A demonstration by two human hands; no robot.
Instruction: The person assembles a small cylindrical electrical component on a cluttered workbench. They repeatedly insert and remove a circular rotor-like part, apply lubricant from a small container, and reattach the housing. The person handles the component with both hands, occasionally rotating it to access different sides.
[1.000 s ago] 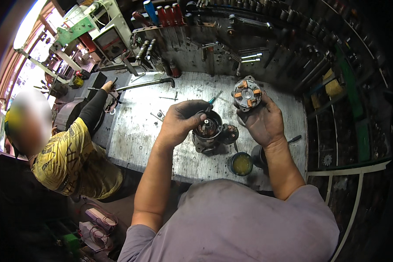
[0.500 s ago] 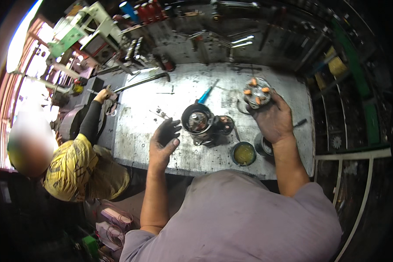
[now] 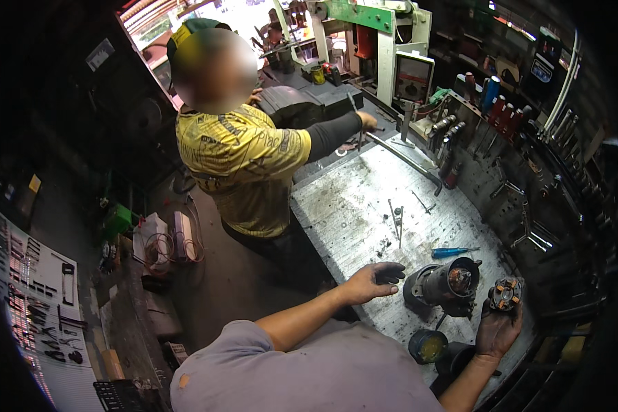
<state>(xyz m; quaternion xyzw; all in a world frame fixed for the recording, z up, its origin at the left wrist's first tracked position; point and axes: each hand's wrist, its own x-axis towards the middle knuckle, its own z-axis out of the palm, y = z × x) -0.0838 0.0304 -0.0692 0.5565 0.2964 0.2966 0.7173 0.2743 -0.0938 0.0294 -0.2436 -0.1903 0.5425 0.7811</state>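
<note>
- Clearly, in the head view, the right hand point(image 3: 498, 334) holds a round metal cap point(image 3: 505, 295) from below and beside, fingers around its edge; the orange blocks on its face show, and that grip probably spares them from being pressed
- Left hand point(image 3: 382, 280) hangs at the near side of the bench point(image 3: 350, 220) with nothing in it, fingers loosely apart, just beside the motor point(image 3: 445, 283) and apparently not touching it
- That motor stands on the bench between both hands, open end up with coppery insides showing, a pose that seems to give easy access
- Just beyond it a blue screwdriver point(image 3: 452, 252) lies flat, likely put down within reach
- Thin bolts point(image 3: 395, 225) lie loosely together, perhaps grouped against loss
- A grease tin point(image 3: 416, 341) and a dark pot point(image 3: 452, 358) stand side by side at the near edge, presumably for convenience
- Farther off, a co-worker point(image 3: 244, 161) reaches toward a long bar point(image 3: 406, 165); what that person's hand point(image 3: 368, 121) grips, I cannot tell
</note>
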